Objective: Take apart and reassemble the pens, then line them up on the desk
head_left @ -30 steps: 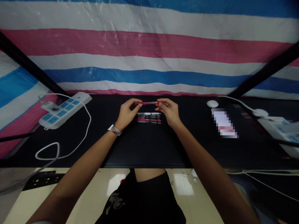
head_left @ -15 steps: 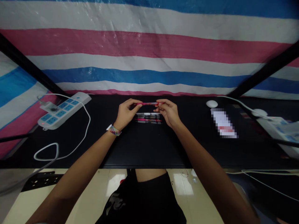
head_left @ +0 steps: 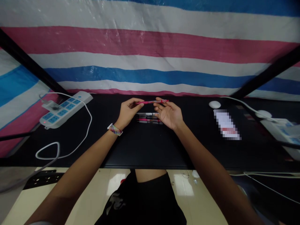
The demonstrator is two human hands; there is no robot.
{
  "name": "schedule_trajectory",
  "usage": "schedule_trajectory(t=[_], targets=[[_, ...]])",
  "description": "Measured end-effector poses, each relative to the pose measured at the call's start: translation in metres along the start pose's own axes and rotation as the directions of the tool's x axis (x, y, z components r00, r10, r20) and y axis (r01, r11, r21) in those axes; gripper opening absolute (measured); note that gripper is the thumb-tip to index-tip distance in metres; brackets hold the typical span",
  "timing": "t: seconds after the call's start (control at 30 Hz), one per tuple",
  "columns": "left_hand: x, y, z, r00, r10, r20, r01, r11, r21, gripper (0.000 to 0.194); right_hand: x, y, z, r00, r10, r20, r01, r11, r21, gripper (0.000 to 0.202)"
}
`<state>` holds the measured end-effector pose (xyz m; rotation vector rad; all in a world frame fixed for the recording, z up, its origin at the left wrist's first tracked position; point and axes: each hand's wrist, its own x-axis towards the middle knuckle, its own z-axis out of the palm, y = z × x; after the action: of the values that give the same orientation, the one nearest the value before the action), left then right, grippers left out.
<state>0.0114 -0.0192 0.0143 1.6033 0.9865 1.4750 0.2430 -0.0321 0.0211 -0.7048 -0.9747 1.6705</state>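
A pink-red pen (head_left: 150, 102) is held almost level above the black table, its right end slightly higher. My left hand (head_left: 128, 110) pinches its left end between thumb and fingers. At the pen's other end, my right hand (head_left: 171, 116) has its palm turned up and its fingers loosely spread. The pen's right end lies across those fingers, and I see no firm grip there. Below the raised pen, several pens (head_left: 148, 120) lie side by side on the table, clear-barrelled and pink ones among them. My right fingers partly cover their right ends.
A white power strip (head_left: 65, 109) with a looping white cable (head_left: 87, 125) lies to the left. On the right are a white rounded object (head_left: 214, 104), a pixelated pale item (head_left: 226, 124) and another power strip (head_left: 278, 128). Striped sheeting (head_left: 150, 47) hangs behind the table (head_left: 145, 153).
My right hand has loosened its pinch and rolled palm up, its fingers uncurling. More of the pen's right end shows, and it has risen slightly. My left hand keeps its hold.
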Motion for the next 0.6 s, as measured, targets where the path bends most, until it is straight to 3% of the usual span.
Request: schedule_trajectory(t=[0.13,0.3,0.6], targets=[[0.0008,-0.002,-0.0001,1.0,-0.009,-0.008,0.009,1.0,0.001,0.029,0.0003,0.0007,-0.0006,1.0,0.003,0.006,-0.003,1.0,0.022,0.05],[0.0008,-0.0035,0.001,0.999,-0.033,-0.017,0.032,0.998,-0.056,0.027,0.004,0.0055,-0.0041,0.999,-0.023,-0.023,0.024,0.998,0.055,0.036],[0.0001,-0.0061,0.0032,0.998,-0.054,-0.018,0.052,0.996,-0.075,0.023,0.0029,0.0032,-0.002,0.997,-0.039,-0.072,0.038,0.999,-0.019,0.037]])
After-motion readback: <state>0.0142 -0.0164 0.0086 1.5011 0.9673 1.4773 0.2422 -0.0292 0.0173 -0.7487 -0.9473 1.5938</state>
